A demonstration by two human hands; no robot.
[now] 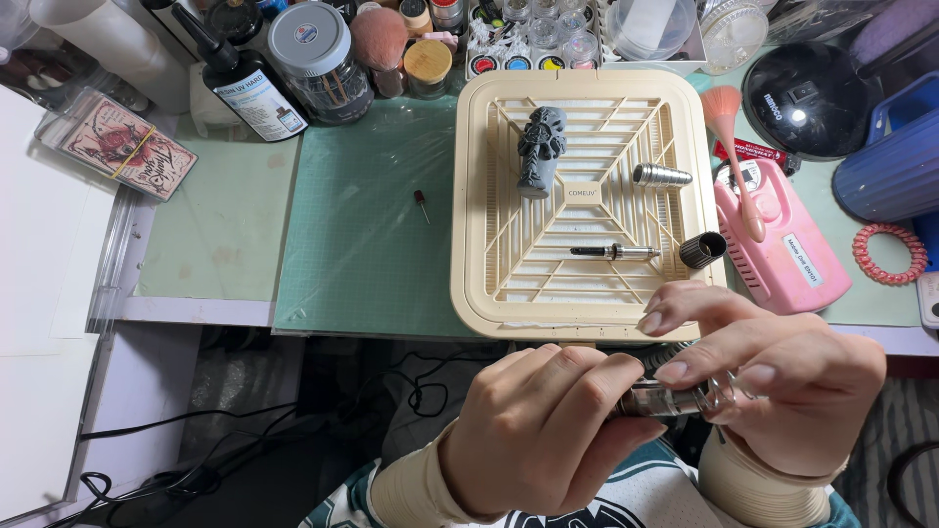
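Both hands meet below the worktop's (372,244) front edge, over the lap. The left hand (533,425) has its grip closed round a silvery metal handpiece (675,399), and the right hand (782,376) pinches its other end. On the cream tray (469,196) lie a grey figurine (540,149), a thin shaft (614,252) and two metal sleeves (661,176).

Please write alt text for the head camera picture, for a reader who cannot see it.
Two bare hands, left hand and right hand, together hold a small metal handpiece near the front edge of a desk. Behind them a beige grated tray carries a grey figurine, a thin metal shaft and two small metal parts.
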